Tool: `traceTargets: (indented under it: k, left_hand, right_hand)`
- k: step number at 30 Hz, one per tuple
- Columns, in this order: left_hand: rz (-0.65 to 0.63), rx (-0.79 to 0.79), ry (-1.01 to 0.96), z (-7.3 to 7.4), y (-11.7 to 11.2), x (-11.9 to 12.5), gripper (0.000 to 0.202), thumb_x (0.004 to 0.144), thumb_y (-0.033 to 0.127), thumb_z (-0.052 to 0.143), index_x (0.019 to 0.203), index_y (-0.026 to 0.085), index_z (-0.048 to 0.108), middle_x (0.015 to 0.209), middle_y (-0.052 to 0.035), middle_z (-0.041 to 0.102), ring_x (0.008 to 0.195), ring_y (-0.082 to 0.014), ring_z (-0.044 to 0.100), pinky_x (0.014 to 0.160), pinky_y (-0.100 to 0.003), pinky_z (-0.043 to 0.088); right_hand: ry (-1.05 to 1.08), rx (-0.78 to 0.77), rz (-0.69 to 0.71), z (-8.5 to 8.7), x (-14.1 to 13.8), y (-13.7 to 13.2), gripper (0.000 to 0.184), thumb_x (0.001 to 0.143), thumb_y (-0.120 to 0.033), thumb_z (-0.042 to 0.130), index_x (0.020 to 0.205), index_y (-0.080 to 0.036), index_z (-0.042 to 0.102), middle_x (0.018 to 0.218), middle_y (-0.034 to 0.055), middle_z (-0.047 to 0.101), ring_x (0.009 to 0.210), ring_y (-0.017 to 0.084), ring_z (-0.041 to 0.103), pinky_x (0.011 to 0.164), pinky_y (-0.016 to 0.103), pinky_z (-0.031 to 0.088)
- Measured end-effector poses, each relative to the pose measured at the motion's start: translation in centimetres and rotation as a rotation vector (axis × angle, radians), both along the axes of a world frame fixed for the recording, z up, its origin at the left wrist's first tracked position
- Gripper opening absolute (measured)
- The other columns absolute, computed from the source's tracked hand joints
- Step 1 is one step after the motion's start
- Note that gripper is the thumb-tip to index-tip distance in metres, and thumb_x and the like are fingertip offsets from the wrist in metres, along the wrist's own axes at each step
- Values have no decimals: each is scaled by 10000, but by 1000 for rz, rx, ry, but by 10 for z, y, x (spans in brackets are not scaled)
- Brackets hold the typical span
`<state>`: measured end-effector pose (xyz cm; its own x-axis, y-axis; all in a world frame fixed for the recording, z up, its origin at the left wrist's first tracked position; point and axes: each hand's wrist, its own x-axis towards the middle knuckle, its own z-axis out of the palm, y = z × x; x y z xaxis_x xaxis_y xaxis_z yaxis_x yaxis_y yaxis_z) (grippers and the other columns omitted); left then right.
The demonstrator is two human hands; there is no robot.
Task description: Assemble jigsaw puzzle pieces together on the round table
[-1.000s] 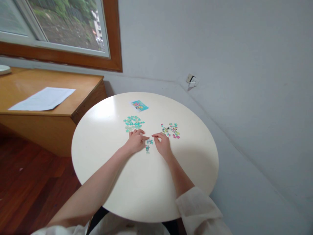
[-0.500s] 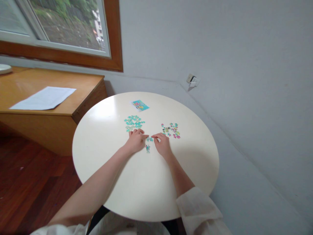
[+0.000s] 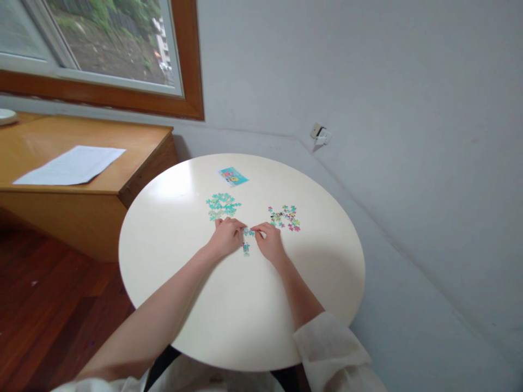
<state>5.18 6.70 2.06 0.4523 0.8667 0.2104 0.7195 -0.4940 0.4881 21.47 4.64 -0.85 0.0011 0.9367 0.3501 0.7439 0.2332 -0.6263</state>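
Pale plain wall [image 3: 368, 81] rises behind a round white table [image 3: 229, 316], and at the left a wood-framed window [image 3: 114, 43] looks out on greenery and a slope. Under this window stands a wooden desk [image 3: 134, 130] with a white sheet of paper [image 3: 69, 166] on it; the floor [image 3: 61, 305] is of dark reddish wood.

Near the middle of the table, a small cluster of jigsaw pieces [image 3: 248, 232] lies between the two hands. The left hand [image 3: 227, 237] is at its left side, with the fingers bent and close to each other, the index finger reaching to the cluster. The right hand [image 3: 269, 240] is at its right side, thumb and index finger brought together at the tips. Whether either hand pinches a piece, I cannot tell, because the tips are too small.

Just below the cluster, on the side nearer to the person, lies a narrow puzzle section [image 3: 245, 249]. Beyond the left hand are spread teal pieces [image 3: 224, 207]; beyond the right hand, multicoloured pieces [image 3: 276, 218]. Farther back lies a colourful picture card [image 3: 232, 176], placed slightly askew.
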Motion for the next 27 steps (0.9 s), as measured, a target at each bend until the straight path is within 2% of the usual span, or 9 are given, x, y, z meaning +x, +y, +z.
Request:
traceTargets:
  k: [8,18,22,27]
  left_hand:
    - [-17,-6,-7,-3,1,1,373,773,143,378,937,213,705,945,-71,712,903,-224,558,841,-398,306]
    - [-3,-11,-32,-1,1,0,344,770,128,393,926,201,691,1004,-78,678,975,-231,565,870,-415,314]
    - [26,-27,-44,-1,1,1,357,767,116,376,928,190,686,1019,-85,668,1016,-242,551,903,-440,303]
    - [33,-44,-56,-2,0,2,327,781,135,386,896,186,688,1004,-84,672,1002,-237,557,910,-448,300]
  right_hand:
    - [-37,-22,-6,1,-2,-1,242,769,-105,500,803,-237,700,847,16,682,853,153,594,842,299,409]
    - [-8,18,-48,8,-2,-3,251,763,-100,470,801,-221,687,855,24,678,857,163,593,851,316,405]
    - [1,58,-223,10,12,-1,274,761,-104,432,807,-207,682,888,41,671,885,182,576,874,336,388]
    - [-80,-8,-426,9,24,0,300,751,-131,456,935,-202,682,990,72,642,942,217,548,894,381,355]
